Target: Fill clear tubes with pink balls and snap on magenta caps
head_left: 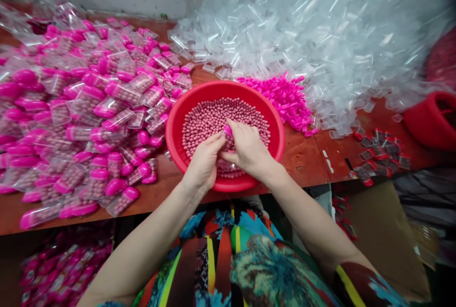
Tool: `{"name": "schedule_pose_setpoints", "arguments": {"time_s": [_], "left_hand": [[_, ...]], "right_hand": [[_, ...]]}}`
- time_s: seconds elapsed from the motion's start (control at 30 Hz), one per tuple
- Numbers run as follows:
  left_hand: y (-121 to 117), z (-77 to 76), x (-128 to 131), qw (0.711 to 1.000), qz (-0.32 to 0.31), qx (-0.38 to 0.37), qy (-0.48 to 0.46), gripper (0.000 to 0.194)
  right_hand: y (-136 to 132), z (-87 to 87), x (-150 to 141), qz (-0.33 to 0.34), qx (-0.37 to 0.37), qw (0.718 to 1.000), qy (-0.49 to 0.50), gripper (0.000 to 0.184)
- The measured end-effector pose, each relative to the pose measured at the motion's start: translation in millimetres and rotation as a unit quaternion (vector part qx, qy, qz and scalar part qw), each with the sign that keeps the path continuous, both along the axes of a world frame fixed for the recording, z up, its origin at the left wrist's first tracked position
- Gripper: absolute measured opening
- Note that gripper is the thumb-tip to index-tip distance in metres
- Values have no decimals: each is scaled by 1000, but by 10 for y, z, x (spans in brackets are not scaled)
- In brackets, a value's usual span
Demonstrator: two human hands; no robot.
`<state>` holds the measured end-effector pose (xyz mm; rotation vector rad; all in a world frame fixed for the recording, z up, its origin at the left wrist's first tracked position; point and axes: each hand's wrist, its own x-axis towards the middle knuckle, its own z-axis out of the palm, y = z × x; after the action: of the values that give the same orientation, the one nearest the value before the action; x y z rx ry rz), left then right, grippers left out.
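Over a red plastic bowl (172,140) of small pink beads (204,117), both my hands meet around one small clear container with a pink cap (227,130). My left hand (204,160) grips it from the left, fingers closed. On the cap's side, my right hand (248,148) closes over it with thumb and fingers. The container's body is mostly covered by my fingers, so its contents are hard to make out. Right behind the bowl lies a heap of loose pink caps (281,100).
Bead-filled clear containers with pink caps (121,91) are piled on the left of the wooden table (302,155). A large mound of clear empty containers (285,36) spreads at the back right. Red-capped pieces (383,152) and a red bucket (423,121) are at the far right.
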<state>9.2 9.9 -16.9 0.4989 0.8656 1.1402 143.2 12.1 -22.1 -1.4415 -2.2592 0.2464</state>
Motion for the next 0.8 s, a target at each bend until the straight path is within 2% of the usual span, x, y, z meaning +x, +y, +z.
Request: {"name": "schedule_pose_setpoints", "arguments": {"time_s": [0.07, 0.17, 0.3, 0.43, 0.57, 0.63, 0.73, 0.8], "left_hand": [[6, 22, -4, 999, -32, 2, 13, 17], [93, 99, -18, 998, -57, 29, 30, 20], [321, 274, -42, 992, -22, 92, 83, 17], [506, 504, -110, 978, 36, 130, 159, 19], [734, 662, -422, 955, 6, 171, 243, 20], [900, 690, -694, 926, 30, 204, 316, 24], [1102, 679, -1078, 863, 174, 217, 422, 23], [1116, 642, -1182, 861, 192, 194, 430, 42]], "right_hand": [[58, 32, 32, 37, 0, 999, -34, 77], [204, 67, 68, 66, 1, 998, -11, 67], [494, 152, -30, 45, 24, 997, 57, 55], [805, 344, -260, 25, 46, 995, 86, 47], [966, 449, -407, 68, 47, 991, 110, 63], [924, 417, -428, 87, 10, 992, 95, 69], [722, 288, -448, 87, -136, 986, -38, 64], [576, 192, -462, 96, -233, 957, -144, 54]]}}
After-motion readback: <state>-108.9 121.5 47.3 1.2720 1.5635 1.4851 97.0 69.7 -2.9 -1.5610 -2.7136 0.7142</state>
